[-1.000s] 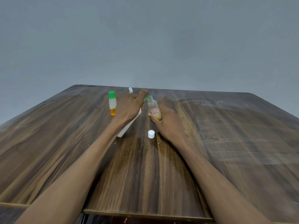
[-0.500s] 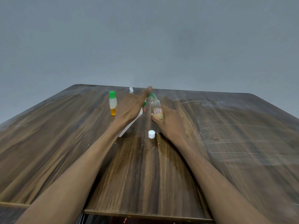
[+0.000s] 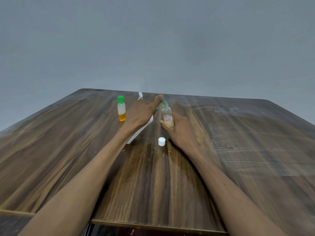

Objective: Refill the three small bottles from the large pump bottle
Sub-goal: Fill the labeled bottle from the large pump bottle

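Note:
My left hand [image 3: 141,113] grips the large white pump bottle [image 3: 139,133], which leans to the right, and my thumb lies along its green pump head [image 3: 163,102]. The nozzle points at the open mouth of a small clear bottle [image 3: 167,115] with a red-written label and beige liquid at the bottom. My right hand [image 3: 180,132] holds that bottle upright from behind. Its white cap [image 3: 161,141] lies on the table in front. A small green-capped bottle [image 3: 121,110] with orange liquid stands to the left. Part of a white-topped bottle [image 3: 140,95] shows behind my left hand.
The wooden table [image 3: 238,142] has white scuff marks on its right half. Its near edge [image 3: 153,226] runs below my forearms. A plain grey wall rises behind the table.
My left thumb has lifted and stretched out along the pump head. The small clear bottle has shifted slightly right and stands more upright.

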